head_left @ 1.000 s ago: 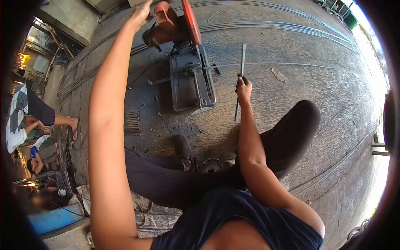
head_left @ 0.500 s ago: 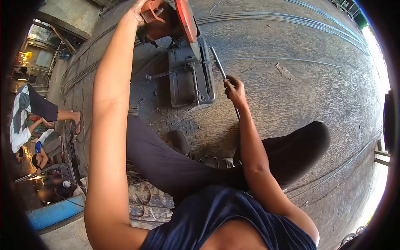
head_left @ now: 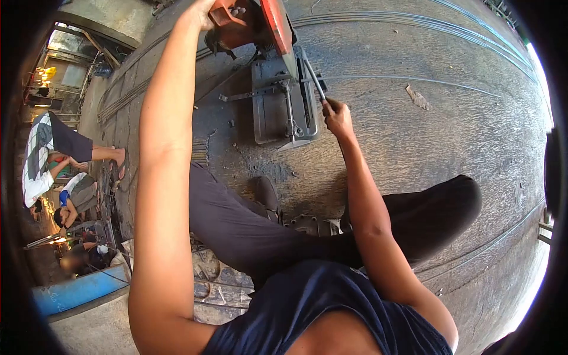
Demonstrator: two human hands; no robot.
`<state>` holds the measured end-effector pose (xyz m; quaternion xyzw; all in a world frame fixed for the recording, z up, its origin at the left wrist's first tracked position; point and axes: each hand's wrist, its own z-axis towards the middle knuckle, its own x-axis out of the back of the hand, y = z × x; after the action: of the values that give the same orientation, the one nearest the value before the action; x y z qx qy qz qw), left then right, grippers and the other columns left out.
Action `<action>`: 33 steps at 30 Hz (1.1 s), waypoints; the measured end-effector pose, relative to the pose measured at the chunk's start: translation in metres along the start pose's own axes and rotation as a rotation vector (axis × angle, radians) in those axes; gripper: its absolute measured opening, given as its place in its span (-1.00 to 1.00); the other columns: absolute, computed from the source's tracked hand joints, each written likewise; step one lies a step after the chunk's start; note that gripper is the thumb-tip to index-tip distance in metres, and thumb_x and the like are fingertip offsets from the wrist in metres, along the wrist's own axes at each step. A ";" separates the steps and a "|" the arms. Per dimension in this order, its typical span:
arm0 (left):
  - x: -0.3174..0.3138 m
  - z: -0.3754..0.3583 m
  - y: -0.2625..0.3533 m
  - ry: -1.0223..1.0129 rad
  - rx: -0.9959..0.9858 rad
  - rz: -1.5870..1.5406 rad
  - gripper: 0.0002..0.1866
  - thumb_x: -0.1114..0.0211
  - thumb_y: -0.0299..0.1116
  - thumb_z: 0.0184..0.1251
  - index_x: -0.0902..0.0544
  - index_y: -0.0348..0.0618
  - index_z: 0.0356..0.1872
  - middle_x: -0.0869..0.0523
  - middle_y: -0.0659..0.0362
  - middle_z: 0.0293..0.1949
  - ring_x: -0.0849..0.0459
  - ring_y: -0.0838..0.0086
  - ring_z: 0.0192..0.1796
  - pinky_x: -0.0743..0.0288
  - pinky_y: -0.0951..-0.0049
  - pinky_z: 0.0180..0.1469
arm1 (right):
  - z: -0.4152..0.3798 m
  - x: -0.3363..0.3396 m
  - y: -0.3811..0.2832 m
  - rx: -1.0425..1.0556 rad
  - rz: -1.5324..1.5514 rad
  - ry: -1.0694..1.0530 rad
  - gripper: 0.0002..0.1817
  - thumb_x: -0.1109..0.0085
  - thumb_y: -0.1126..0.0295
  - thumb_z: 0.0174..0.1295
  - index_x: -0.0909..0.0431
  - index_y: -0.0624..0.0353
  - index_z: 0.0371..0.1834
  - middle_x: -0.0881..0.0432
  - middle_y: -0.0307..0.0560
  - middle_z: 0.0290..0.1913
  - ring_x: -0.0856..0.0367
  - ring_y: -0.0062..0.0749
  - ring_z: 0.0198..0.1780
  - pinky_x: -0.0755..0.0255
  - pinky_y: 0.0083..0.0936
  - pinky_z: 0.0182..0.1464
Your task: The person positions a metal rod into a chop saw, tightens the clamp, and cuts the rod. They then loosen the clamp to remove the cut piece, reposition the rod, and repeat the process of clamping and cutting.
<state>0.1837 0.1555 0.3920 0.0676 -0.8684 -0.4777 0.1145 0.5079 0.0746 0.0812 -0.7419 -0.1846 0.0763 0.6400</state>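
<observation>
A red cut-off saw [head_left: 275, 26] stands over its grey metal base [head_left: 268, 115] at the top centre. At the top edge, my left hand [head_left: 203, 15] is on the upper part of the saw beside an orange-red bracket; its fingers are partly cut off by the frame and hidden. My right hand [head_left: 338, 118] is closed round a thin metal rod [head_left: 313, 74]. The rod slants up and left, its far end beside the right side of the base. A clamp screw [head_left: 289, 106] lies along the base.
Long thin bars [head_left: 408, 19] lie across the floor at the top right, near a scrap [head_left: 419, 97]. Dark debris [head_left: 266, 165] lies below the base. People [head_left: 44, 160] are at the left, above a blue beam [head_left: 83, 290].
The rod's far end now lies closer to the saw base, and my right hand has turned slightly with it. The whole view has shifted a little, with the saw further right and higher.
</observation>
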 end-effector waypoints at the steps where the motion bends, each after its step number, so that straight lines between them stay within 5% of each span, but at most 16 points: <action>1: -0.014 -0.011 0.003 0.064 0.002 0.021 -0.71 -0.19 -0.09 0.35 -0.67 -0.11 -0.23 -0.67 0.12 -0.34 -0.64 0.26 -0.27 -0.62 0.09 -0.17 | 0.002 -0.002 0.000 -0.044 -0.013 -0.020 -0.66 -0.17 0.24 0.34 -0.66 0.35 -0.06 -0.67 0.14 -0.43 -0.67 -0.31 -0.39 -0.49 -0.38 -0.24; 4: -0.011 0.002 -0.003 0.121 -0.119 0.010 -0.73 -0.18 -0.12 0.37 -0.65 -0.11 -0.27 -0.63 0.15 -0.41 -0.61 0.27 -0.32 -0.61 0.09 -0.23 | -0.001 -0.009 -0.010 0.116 -0.100 0.042 -0.66 -0.13 0.25 0.36 -0.64 0.37 -0.08 -0.68 0.27 -0.37 -0.75 -0.11 -0.27 -0.51 -0.30 -0.18; 5: -0.010 0.005 -0.004 0.130 -0.103 0.020 -0.73 -0.19 -0.11 0.36 -0.63 -0.10 -0.30 -0.59 0.17 -0.45 -0.59 0.29 -0.35 -0.60 0.10 -0.25 | -0.004 -0.009 -0.014 0.124 -0.106 0.041 -0.66 -0.10 0.25 0.37 -0.64 0.36 -0.09 -0.68 0.33 -0.28 -0.72 0.12 -0.15 -0.51 -0.22 -0.10; 9: -0.013 0.000 -0.003 0.168 -0.056 0.023 -0.70 -0.19 -0.05 0.35 -0.63 -0.09 -0.29 -0.60 0.17 -0.47 -0.60 0.29 -0.36 -0.61 0.08 -0.22 | -0.002 -0.013 -0.016 0.212 -0.138 0.084 -0.67 -0.10 0.27 0.34 -0.65 0.38 -0.14 -0.63 0.42 -0.30 -0.63 0.29 -0.14 -0.49 -0.12 -0.09; 22: -0.027 -0.009 -0.008 0.221 -0.133 0.022 -0.72 -0.15 -0.08 0.39 -0.61 -0.07 -0.21 -0.54 0.21 -0.55 -0.53 0.35 -0.47 -0.58 -0.14 -0.04 | 0.006 -0.013 -0.010 0.286 -0.308 0.063 -0.75 -0.12 0.33 0.27 -0.66 0.30 -0.23 -0.61 0.40 -0.39 -0.64 0.30 -0.22 -0.54 -0.01 -0.15; 30: -0.030 -0.011 -0.019 0.265 -0.159 -0.003 -0.69 -0.10 -0.06 0.41 -0.60 -0.05 -0.12 -0.52 0.21 -0.53 -0.54 0.40 -0.45 -0.60 -0.17 -0.03 | 0.000 -0.019 -0.014 0.351 -0.264 0.043 -0.75 -0.11 0.32 0.29 -0.65 0.31 -0.26 -0.57 0.38 -0.43 -0.63 0.28 -0.26 -0.49 -0.11 -0.25; 33: -0.020 -0.002 -0.018 0.155 -0.135 -0.019 -0.69 -0.11 -0.02 0.39 -0.59 -0.04 -0.17 -0.52 0.21 -0.53 -0.54 0.39 -0.46 -0.63 -0.11 -0.10 | -0.005 -0.022 -0.020 0.158 -0.225 -0.016 -0.69 -0.14 0.26 0.32 -0.64 0.36 -0.24 -0.60 0.36 -0.42 -0.68 0.20 -0.32 -0.49 -0.18 -0.26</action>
<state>0.2037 0.1488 0.3750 0.1048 -0.8222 -0.5294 0.1809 0.4861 0.0642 0.0990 -0.6632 -0.2654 0.0242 0.6993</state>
